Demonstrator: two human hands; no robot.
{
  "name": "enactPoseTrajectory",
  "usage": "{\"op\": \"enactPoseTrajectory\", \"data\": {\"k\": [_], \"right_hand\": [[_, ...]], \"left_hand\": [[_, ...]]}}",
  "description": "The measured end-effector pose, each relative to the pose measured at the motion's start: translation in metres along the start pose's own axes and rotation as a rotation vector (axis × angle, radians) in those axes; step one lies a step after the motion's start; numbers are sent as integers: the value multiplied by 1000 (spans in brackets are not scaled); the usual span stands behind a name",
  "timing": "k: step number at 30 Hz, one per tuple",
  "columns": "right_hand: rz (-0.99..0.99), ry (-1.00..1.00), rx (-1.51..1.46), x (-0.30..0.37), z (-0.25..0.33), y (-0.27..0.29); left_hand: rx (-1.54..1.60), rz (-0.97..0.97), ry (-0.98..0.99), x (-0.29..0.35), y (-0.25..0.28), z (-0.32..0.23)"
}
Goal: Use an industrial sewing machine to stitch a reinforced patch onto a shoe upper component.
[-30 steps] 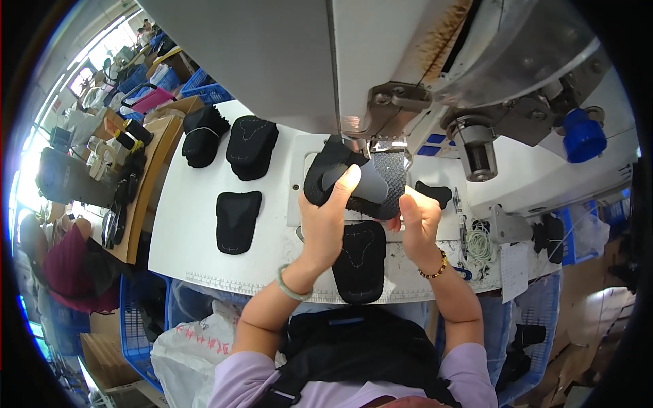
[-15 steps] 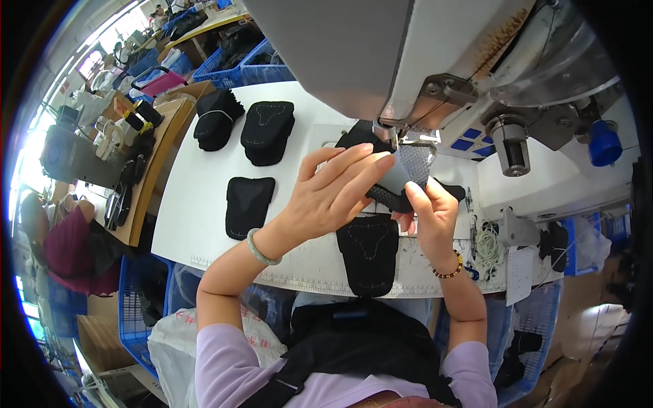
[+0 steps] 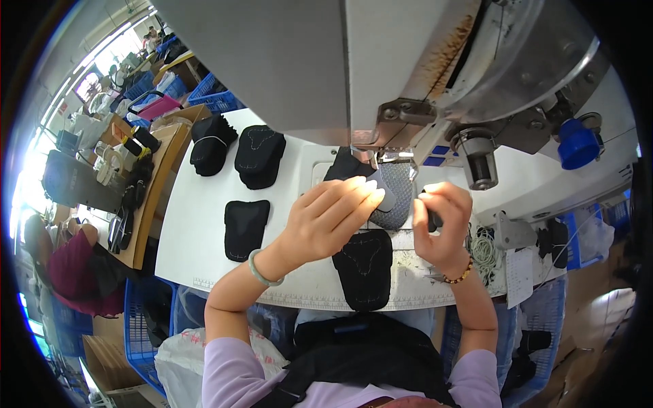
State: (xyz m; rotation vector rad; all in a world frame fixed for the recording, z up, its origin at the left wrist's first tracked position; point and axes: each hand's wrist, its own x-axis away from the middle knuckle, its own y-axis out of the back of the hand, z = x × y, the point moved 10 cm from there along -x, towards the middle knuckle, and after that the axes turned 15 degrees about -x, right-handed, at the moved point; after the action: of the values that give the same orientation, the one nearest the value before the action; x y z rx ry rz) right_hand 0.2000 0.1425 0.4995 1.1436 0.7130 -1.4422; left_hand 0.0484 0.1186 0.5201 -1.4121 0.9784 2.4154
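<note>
My left hand (image 3: 333, 216) lies with fingers stretched out and close together, its fingertips on a smooth grey patch over a grey mesh piece (image 3: 401, 183). That piece lies beneath the needle area of the sewing machine (image 3: 367, 149), with black fabric (image 3: 345, 165) at its left. To the right of it, my right hand (image 3: 443, 221) is closed, thumb and fingers around a small dark thing (image 3: 434, 219) that I cannot make out. A black padded piece (image 3: 364, 268) with pale stitched lines rests in front of my hands, near the table's front edge.
Two stacks of black pieces (image 3: 212, 146) (image 3: 260, 156) and a flat black piece (image 3: 246, 230) lie on the left of the white table (image 3: 190, 251). A coil of pale cord (image 3: 484, 251) sits at the right. A person in dark red (image 3: 75, 272) is at the far left.
My right hand has let go of the mesh piece's black edge and moved slightly right. The mesh piece now lies flatter, and the view has shifted, with the machine head appearing further left.
</note>
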Motion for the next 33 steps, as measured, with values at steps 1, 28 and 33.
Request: {"op": "enactPoseTrajectory", "data": {"k": [1, 28, 33], "right_hand": [[137, 132, 30, -4, 9, -9], [369, 152, 54, -13, 11, -35], [314, 243, 259, -8, 26, -48]], "left_hand": [[-11, 11, -23, -4, 1, -3], [109, 21, 43, -1, -16, 25], [212, 28, 83, 5, -25, 42]]}}
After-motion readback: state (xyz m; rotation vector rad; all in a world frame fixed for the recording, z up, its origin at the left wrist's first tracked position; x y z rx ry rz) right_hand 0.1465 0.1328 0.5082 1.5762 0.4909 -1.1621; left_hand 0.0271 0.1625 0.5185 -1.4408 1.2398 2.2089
